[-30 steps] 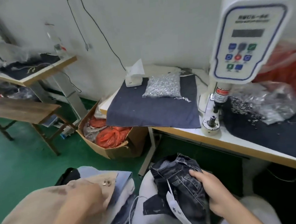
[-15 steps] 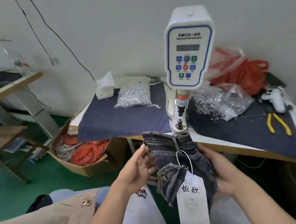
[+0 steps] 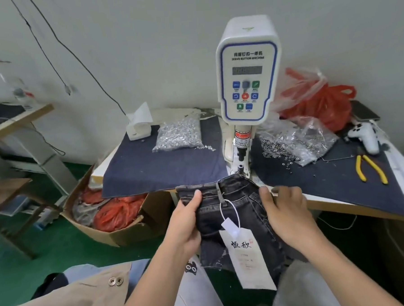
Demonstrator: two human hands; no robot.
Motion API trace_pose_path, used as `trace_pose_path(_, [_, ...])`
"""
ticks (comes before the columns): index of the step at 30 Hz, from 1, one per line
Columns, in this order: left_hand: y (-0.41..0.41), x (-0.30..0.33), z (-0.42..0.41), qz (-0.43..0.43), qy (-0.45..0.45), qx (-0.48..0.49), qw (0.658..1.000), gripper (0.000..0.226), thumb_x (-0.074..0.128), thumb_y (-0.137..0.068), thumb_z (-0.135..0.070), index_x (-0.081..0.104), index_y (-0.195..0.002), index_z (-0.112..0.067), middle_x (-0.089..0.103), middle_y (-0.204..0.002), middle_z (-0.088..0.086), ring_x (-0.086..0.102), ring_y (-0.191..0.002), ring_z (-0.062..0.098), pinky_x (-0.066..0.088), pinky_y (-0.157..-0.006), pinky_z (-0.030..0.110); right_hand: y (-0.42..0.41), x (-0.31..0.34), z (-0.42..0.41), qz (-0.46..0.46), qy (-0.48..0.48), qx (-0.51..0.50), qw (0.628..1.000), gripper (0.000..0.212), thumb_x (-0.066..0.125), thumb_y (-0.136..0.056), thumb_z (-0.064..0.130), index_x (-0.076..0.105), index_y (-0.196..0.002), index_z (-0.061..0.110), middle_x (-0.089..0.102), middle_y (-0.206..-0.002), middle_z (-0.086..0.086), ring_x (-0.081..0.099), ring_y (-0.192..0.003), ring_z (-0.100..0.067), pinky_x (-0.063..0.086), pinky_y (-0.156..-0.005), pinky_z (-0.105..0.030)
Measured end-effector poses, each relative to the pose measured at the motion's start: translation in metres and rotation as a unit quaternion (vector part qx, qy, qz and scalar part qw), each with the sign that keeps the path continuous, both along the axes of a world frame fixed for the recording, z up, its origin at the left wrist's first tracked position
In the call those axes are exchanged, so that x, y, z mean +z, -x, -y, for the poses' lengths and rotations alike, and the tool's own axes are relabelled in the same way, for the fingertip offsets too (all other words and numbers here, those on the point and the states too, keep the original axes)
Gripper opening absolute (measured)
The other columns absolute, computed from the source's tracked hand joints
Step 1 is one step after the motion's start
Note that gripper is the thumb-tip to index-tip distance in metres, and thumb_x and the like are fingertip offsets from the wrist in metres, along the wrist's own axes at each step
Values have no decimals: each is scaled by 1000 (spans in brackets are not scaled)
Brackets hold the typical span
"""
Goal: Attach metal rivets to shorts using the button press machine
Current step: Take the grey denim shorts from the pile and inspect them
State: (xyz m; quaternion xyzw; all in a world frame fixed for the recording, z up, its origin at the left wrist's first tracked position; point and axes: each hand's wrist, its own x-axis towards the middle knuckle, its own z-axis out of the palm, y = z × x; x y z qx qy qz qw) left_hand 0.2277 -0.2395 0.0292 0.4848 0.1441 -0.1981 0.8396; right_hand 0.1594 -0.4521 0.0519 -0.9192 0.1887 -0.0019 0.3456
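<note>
Dark denim shorts with a white paper tag hang in front of the table edge, their waistband reaching the base of the white button press machine. My left hand grips the waistband's left side, thumb on top. My right hand holds the right side of the shorts, fingers curled over the fabric. The machine's die sits just above the waistband. A clear bag of silver rivets lies left of the machine. Loose dark rivets spill from a plastic bag to its right.
Dark cloth covers the table. Yellow-handled pliers, a white handheld tool and a red plastic bag lie at the right. A cardboard box of red bags stands on the green floor at the left. Beige garments lie at lower left.
The shorts went from my lap up to the machine's base. My left hand left the beige garment and took the waistband. Both hands spread the fabric flat.
</note>
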Motion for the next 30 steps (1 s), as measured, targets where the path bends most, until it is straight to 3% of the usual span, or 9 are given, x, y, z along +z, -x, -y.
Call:
trace_pose_path(3, [10,11,8,4,26,-19,999,32,60,-106,-26,56,-135,-12,77,-117,17,77,-103,35,65,-73,43,-1,9,-17,47,-19,107,993,63,21,-84,90,51,-126,52,60,-127,18,54,-122,-11,46,-102,-43])
trace_pose_path(6, [19,14,10,20,76,-52,996,42,49,-109,-37,58,-139,-8,72,-129,22,71,-118,38,62,-89,47,-2,12,-24,55,-133,133,981,8,58,-93,62,66,-94,59,72,-99,30,64,-94,11,48,-76,-11])
trace_pose_path(10, [8,0,-4,77,-93,49,992,36,44,-110,-40,76,-102,-25,72,-114,10,70,-99,23,60,-82,39,-3,17,-11,92,-386,46,917,14,65,-100,28,79,-98,26,79,-103,2,75,-97,-16,57,-81,-30])
trace_pose_path(13, [3,-16,-8,17,-266,5,964,49,59,-102,-53,51,-140,-24,65,-129,9,62,-114,26,46,-108,51,-5,22,1,72,-533,62,841,18,70,-90,22,79,-99,10,76,-107,-22,75,-91,-35,62,-76,-39])
trace_pose_path(16, [10,-26,1,-96,-52,-154,982,90,65,-89,-74,50,-149,-10,72,-129,16,67,-120,33,33,-123,58,-9,19,6,75,-571,53,816,31,67,-86,16,70,-108,-6,71,-102,-28,72,-83,-37,61,-77,-44])
trace_pose_path(19, [15,-34,-4,-113,103,-172,973,79,90,-81,-46,64,-139,1,65,-139,24,64,-129,39,51,-110,53,-11,18,28,124,-606,41,784,20,61,-87,12,78,-91,2,75,-84,-19,74,-69,-28,62,-64,-36])
trace_pose_path(22, [3,-30,-15,-67,105,-108,986,55,92,-75,-25,76,-124,-4,71,-131,24,73,-115,38,61,-92,49,-10,25,66,138,-589,23,796,27,59,-90,14,74,-106,-3,76,-91,-21,76,-75,-31,61,-65,-37])
trace_pose_path(26, [-16,-28,-37,22,41,-58,997,49,72,-92,-32,69,-137,-11,68,-138,19,67,-127,35,53,-105,48,-13,16,104,103,-493,-24,863,44,69,-85,20,65,-118,-8,71,-109,-30,72,-90,-41,60,-72,-44])
trace_pose_path(30, [-18,-19,-47,110,-30,-55,992,43,76,-94,-44,73,-131,-22,70,-137,11,68,-125,28,61,-92,38,-11,5,108,67,-491,-42,867,29,68,-88,22,76,-111,7,73,-118,-22,73,-105,-40,63,-73,-43])
